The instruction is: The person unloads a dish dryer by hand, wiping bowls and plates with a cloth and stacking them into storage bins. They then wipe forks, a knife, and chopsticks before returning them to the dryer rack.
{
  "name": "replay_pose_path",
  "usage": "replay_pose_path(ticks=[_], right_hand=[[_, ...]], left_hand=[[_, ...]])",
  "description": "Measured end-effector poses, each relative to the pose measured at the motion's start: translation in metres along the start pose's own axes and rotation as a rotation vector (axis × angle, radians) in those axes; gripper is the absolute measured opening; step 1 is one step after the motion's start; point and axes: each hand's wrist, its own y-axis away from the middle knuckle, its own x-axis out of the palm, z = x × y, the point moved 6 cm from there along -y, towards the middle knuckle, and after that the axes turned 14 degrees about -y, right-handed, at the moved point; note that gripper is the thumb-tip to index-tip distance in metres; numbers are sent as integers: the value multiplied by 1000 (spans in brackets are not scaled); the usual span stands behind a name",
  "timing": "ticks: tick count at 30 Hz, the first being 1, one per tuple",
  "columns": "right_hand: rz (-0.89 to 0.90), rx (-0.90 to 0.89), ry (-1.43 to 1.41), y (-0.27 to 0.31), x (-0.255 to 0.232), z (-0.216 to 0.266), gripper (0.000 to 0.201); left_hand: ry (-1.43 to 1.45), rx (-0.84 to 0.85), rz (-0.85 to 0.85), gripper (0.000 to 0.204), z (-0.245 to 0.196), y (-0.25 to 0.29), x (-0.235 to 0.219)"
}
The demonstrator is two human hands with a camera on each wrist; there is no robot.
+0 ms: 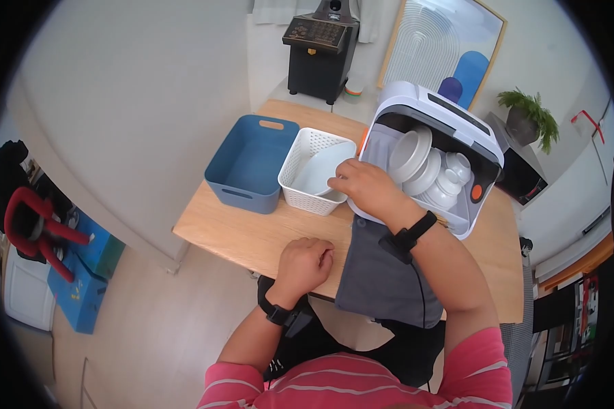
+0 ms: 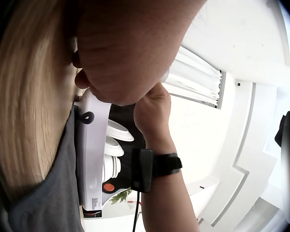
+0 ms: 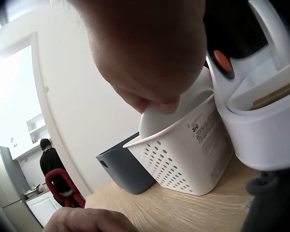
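My right hand (image 1: 374,189) reaches over the white perforated basket (image 1: 310,202) and pinches the rim of a large white plate (image 1: 320,168). The plate stands tilted inside the basket; its lower part is hidden by the basket wall in the right wrist view, where the fingers (image 3: 169,105) lie at its upper edge. My left hand (image 1: 304,266) rests near the table's front edge with loosely curled fingers and nothing in it. Right of the basket, a white and grey dish box (image 1: 481,133) with its lid raised contains several white plates and bowls (image 1: 421,163).
A blue bin (image 1: 251,198) stands left of the basket on the wooden table (image 1: 215,218). A dark grey cloth (image 1: 378,273) hangs over the front edge. Behind the box are a potted plant (image 1: 525,123) and a framed picture (image 1: 443,48). Another person (image 3: 52,162) stands far back.
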Motion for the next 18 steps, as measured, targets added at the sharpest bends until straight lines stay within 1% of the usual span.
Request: replay_pose_path(ticks=[2,5,7,11,13,15,16,18], right_hand=[[5,13,-20,4,1,-4,24],[34,63,-40,10,4,-13,23],[-1,72,-90,13,5,-17,21],[-93,50,-61,19,2,-17,23],[-419,59,-18,32,-23,-17,21],[-672,292,-66,60,-60,-32,26],[-671,291,-65,66,-64,-38,26],[-1003,707,-282,104,-73,-74,38]], left_hand=[[-3,-3,11,7,0,0,1],[-8,11,-16,6,0,0,1],[-12,8,-10,7,-1,-1,1],[-16,13,14,7,-4,-3,0],[-3,6,2,8,-2,-2,0],[-12,4,3,8,-2,-2,-1],[-18,2,5,8,-2,-2,0],[-7,18,-5,7,-3,-2,2]])
